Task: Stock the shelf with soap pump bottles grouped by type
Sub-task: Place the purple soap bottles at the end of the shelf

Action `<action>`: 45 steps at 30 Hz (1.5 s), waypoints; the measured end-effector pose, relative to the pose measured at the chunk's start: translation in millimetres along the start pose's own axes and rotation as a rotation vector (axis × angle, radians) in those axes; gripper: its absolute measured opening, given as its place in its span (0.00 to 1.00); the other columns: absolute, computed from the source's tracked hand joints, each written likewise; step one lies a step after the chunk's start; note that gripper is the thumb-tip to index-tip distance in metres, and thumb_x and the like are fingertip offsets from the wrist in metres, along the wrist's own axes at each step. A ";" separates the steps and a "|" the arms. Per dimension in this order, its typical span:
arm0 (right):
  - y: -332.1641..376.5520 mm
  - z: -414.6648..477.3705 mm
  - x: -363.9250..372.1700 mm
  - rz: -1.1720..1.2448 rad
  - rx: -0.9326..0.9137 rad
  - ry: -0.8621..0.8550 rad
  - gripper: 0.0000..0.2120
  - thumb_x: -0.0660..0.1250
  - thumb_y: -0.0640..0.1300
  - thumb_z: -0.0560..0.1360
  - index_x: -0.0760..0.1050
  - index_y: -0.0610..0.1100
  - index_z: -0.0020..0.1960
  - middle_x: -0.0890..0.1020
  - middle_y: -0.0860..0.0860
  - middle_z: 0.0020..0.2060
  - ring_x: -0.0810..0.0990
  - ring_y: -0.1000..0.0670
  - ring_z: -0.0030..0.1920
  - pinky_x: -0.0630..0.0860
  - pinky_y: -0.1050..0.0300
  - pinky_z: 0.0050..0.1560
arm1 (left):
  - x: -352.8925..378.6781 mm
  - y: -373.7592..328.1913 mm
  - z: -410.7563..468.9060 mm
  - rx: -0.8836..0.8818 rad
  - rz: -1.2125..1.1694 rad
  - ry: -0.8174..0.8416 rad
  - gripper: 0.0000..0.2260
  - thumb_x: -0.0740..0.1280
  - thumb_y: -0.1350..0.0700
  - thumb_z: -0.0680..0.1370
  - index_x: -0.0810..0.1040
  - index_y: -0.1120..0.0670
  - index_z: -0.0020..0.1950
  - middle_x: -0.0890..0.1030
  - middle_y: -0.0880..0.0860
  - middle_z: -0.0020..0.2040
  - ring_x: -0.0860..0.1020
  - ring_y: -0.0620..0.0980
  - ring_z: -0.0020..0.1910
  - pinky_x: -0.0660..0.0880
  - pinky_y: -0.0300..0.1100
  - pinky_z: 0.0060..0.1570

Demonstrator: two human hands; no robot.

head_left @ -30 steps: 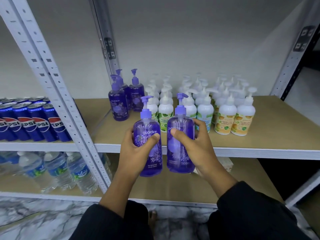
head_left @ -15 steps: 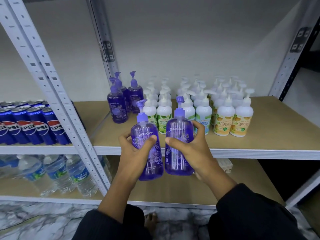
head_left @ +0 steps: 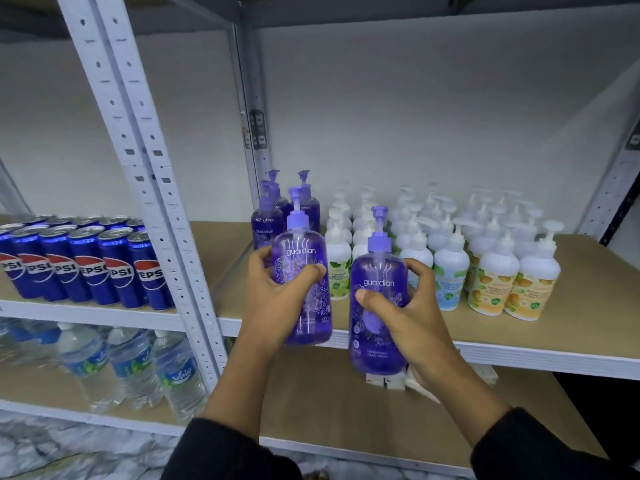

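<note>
Plain white wall (head_left: 415,116) behind grey metal racking, with marble-patterned floor (head_left: 69,445) below. Reference point: the perforated upright (head_left: 138,161) at the front of the racking.

Right of the upright, on the brown shelf (head_left: 588,306):
- Three shelved purple bottles (head_left: 265,226) with pumps, standing together at the end nearest the upright.
- White pump bottles in rows running front to back, sorted by label: green-label bottles (head_left: 338,268) closest to the upright, then blue-label bottles (head_left: 450,271), then orange-label bottles (head_left: 491,282) farthest from it.

Right of the upright, in front of the shelf edge:
- Two more purple pump bottles marked "guardian", both upright and held off the shelf.
- The left hand (head_left: 277,299) is wrapped round the left purple bottle (head_left: 304,237), thumb across the label. The bottle's base is about level with the shelf's front edge.
- The right hand (head_left: 412,317) is wrapped round the right purple bottle (head_left: 377,268), which is held lower, with its base below that edge.
- The hands are apart, each clamped on its own bottle. The two bottles are near each other but not touching.
- Dark sleeves (head_left: 235,452) cover both arms.

Left of the upright:
- Pepsi cans (head_left: 90,265) in rows on a board.
- Beneath them, clear water bottles (head_left: 131,362) with blue labels.

Right of the upright, on the lower shelf (head_left: 311,393):
- A small pale item (head_left: 384,381), mostly hidden behind the right purple bottle. It is possibly a box.
</note>
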State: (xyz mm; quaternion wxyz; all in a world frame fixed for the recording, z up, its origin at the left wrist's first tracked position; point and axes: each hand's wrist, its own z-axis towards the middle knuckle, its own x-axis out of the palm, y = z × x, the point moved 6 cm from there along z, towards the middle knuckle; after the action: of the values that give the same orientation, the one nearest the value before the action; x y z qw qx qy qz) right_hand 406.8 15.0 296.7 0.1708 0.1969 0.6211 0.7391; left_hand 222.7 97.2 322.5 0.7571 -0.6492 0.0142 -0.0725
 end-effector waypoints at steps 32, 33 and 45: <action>-46.4 74.2 134.5 -0.142 -0.272 0.105 0.35 0.77 0.43 0.73 0.63 0.52 0.73 0.77 0.60 0.63 0.79 0.63 0.60 0.77 0.69 0.55 | -75.1 46.6 52.4 -0.029 0.112 -0.130 0.29 0.80 0.53 0.68 0.68 0.45 0.62 0.80 0.45 0.53 0.83 0.44 0.47 0.81 0.43 0.42; -47.3 73.3 134.2 -0.140 -0.270 0.108 0.36 0.77 0.43 0.73 0.62 0.51 0.75 0.77 0.59 0.64 0.79 0.62 0.60 0.77 0.68 0.56 | -74.9 47.1 52.4 -0.033 0.112 -0.130 0.29 0.80 0.53 0.68 0.68 0.45 0.62 0.80 0.45 0.53 0.83 0.45 0.47 0.81 0.44 0.43; -47.5 69.6 130.7 -0.151 -0.283 0.126 0.36 0.76 0.46 0.74 0.62 0.55 0.76 0.77 0.56 0.66 0.78 0.59 0.63 0.78 0.67 0.57 | -74.9 51.2 51.2 -0.044 0.135 -0.124 0.30 0.79 0.54 0.68 0.67 0.47 0.64 0.80 0.45 0.53 0.83 0.44 0.47 0.78 0.40 0.40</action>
State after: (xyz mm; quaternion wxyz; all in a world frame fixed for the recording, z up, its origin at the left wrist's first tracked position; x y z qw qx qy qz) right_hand 329.3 147.2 270.7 0.2126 0.0771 0.5334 0.8151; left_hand 159.2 164.5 274.7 0.7451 -0.6665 0.0126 0.0195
